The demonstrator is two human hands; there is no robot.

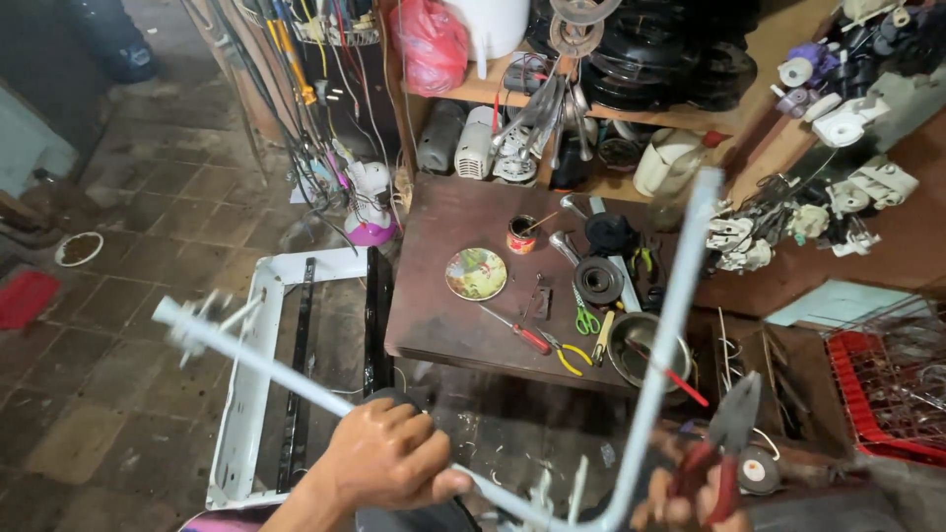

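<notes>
Head view, looking down over a cluttered workshop: round tin plate with a green and yellow picture (476, 273) lying flat on the dark brown wooden table (443, 325), a small red-labelled can (520, 234) just beyond it, a red plastic bag (431, 41) up on the wooden shelf (493, 91), a red wire crate (887, 379) at the far right

Near the bottom edge, left hand (386, 458) closed in a full grip round the bent white-painted metal tube frame (658, 355), fingers wrapped over the bar where it runs up and left to a blurred bracket end (197, 323)

From the bend at the bottom, the other leg of the same frame rising up and right, above the table's right end

Right hand (680, 504) low at the right, only partly in view, closed on the red-handled pliers (719, 448), pliers head pointing upward just right of the rising tube; whether touching it, cannot tell

Below the frame, a white rectangular metal casing (258, 384) on the tiled floor (118, 325)
</notes>
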